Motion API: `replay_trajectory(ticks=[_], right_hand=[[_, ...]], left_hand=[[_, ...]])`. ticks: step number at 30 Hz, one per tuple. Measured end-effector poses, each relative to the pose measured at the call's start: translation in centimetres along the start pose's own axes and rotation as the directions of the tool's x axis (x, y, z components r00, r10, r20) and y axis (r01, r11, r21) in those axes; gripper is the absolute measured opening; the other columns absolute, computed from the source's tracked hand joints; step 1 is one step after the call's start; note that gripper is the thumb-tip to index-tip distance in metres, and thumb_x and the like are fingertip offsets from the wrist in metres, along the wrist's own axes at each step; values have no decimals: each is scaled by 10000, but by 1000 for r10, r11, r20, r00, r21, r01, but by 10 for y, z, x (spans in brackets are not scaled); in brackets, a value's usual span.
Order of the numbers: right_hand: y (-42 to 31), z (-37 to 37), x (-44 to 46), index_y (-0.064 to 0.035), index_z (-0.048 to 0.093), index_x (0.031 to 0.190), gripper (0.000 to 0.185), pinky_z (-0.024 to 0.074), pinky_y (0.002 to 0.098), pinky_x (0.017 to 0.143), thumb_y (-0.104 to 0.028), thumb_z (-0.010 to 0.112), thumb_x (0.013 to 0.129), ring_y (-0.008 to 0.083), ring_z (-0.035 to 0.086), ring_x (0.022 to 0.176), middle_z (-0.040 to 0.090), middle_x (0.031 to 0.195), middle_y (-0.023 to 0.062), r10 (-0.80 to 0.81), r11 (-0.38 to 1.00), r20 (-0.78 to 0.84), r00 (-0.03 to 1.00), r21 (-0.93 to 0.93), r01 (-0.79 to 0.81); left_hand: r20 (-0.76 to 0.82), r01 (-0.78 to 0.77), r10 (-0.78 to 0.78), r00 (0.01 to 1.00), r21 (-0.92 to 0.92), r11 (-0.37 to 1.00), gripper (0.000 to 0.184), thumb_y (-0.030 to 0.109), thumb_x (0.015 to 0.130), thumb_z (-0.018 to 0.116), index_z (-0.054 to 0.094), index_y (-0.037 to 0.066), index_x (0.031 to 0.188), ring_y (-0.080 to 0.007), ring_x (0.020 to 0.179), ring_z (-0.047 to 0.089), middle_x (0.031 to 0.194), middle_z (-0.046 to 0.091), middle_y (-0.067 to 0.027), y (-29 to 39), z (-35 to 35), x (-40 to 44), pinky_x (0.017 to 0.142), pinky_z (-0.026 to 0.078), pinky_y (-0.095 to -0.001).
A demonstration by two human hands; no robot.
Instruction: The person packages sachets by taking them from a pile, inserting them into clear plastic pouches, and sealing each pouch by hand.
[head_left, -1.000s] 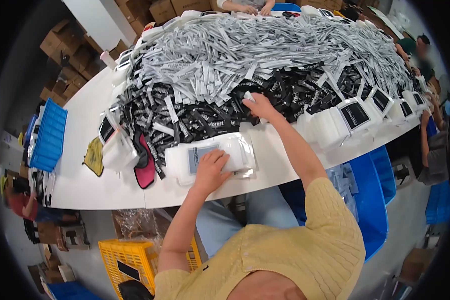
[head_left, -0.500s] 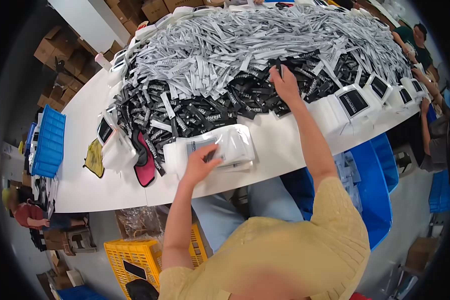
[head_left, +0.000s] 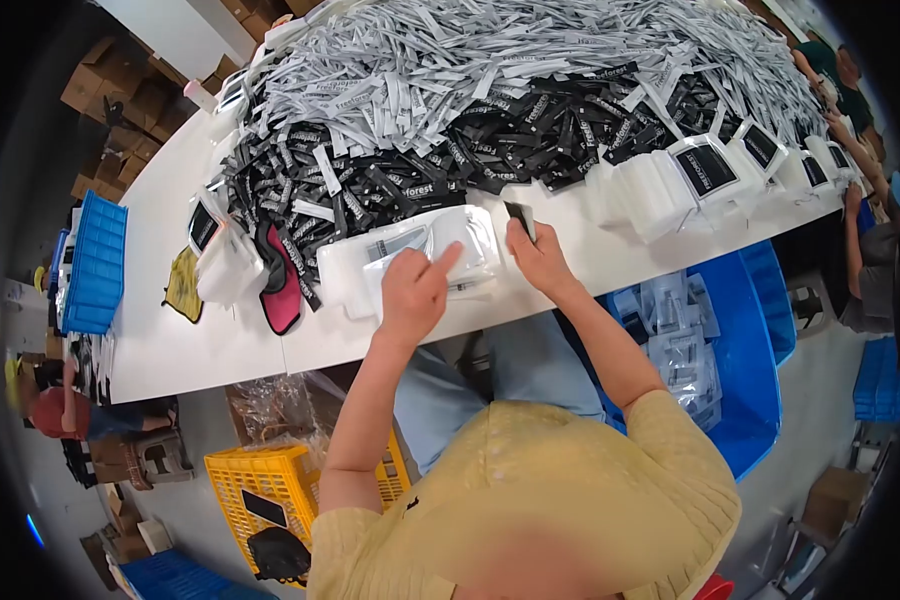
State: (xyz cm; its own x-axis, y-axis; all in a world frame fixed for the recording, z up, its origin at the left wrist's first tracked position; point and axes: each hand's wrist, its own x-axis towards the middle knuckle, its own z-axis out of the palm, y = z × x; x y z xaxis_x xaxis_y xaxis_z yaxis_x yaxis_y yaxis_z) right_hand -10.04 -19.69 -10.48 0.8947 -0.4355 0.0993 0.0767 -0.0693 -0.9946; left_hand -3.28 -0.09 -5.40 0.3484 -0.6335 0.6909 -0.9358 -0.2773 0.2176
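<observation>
My left hand [head_left: 416, 292] is over a stack of white-backed clear plastic pouches [head_left: 475, 240] at the table's front. Its index finger points right across the top pouch, while the other fingers curl at the pouch's near side. Part of the grey label [head_left: 397, 245] shows behind the hand. My right hand [head_left: 540, 260] is just right of the stack, fingers closed around a dark, narrow sachet [head_left: 516, 216] that sticks up from the grip. Beyond both hands spreads a heap of black printed sachets [head_left: 410, 185].
White stick packets [head_left: 450, 60] are piled at the back. Packed pouches [head_left: 660, 190] stand at right, others [head_left: 232, 265] at left beside pink-and-black cloth [head_left: 282, 285]. Blue bins [head_left: 745, 370] and a yellow crate [head_left: 255, 500] flank my legs. Other people [head_left: 865, 250] work at the right edge.
My right hand has come back from the black heap to beside the pouches with a dark sachet. My left hand has shifted up and right, its index finger now stretched out.
</observation>
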Motion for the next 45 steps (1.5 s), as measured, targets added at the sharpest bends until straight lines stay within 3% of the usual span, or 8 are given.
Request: replay_trajectory(ticks=[8,12,15,19,22,27,38,45], right_hand=[[-47,2,-3,-29,590,746,254,332,229,367,-255,606,861,73,472,413,532,531,38,339,907,349,874,126,-402],[-38,11,-7,-14,608,832,206,411,282,442,-217,644,820,162,541,463,570,570,82,63,996,292,954,-76,-42],[-41,25,-20,-30,604,1012,318,483,372,575,-170,679,737,344,592,650,617,712,146,-339,685,467,817,-473,554],[-36,34,-21,-58,606,1009,294,484,376,569,-164,670,742,339,601,648,616,727,154,-524,744,347,778,-259,617],[-49,28,-17,-45,609,994,286,484,378,567,-171,668,745,332,604,649,623,753,152,-230,906,379,896,-254,340],[-43,37,-18,-46,532,771,144,462,397,524,-137,636,732,329,585,608,579,671,125,-424,654,348,836,-521,548],[-54,35,-16,-40,517,753,189,443,406,500,-140,671,706,331,567,570,560,665,126,-541,682,192,819,-469,561],[-53,35,-6,-13,553,984,327,481,394,598,-242,681,789,343,619,717,631,817,175,-229,881,23,973,-421,217]], left_hand=[[79,-250,246,966,44,967,397,56,615,642,648,40,1011,-212,637,453,657,384,-38,12,1,-7,575,400,-332],[77,169,-155,985,-235,957,317,77,723,679,626,-1,1025,-176,666,521,762,519,-54,25,2,-10,573,434,-299],[446,703,-547,709,-513,492,194,70,853,586,611,-36,1014,-111,717,592,872,638,-88,18,8,-20,617,503,-246],[543,629,-648,533,-767,-126,182,10,846,499,618,-37,975,-88,718,579,842,627,-25,30,1,-7,670,502,-243],[493,604,-616,614,-796,-36,202,-30,814,486,625,-25,959,-84,688,567,870,630,-22,24,6,-11,640,484,-236],[207,598,-578,789,-472,648,159,-23,732,580,649,6,873,-89,509,514,561,567,-45,9,22,-10,507,413,-249],[364,587,-471,804,-357,726,362,32,645,642,647,78,1004,-175,506,555,576,570,-78,-1,6,24,512,437,-282],[-57,220,-219,974,27,975,600,-55,623,595,585,131,1193,-269,552,571,686,591,-86,-8,8,34,494,452,-345]])
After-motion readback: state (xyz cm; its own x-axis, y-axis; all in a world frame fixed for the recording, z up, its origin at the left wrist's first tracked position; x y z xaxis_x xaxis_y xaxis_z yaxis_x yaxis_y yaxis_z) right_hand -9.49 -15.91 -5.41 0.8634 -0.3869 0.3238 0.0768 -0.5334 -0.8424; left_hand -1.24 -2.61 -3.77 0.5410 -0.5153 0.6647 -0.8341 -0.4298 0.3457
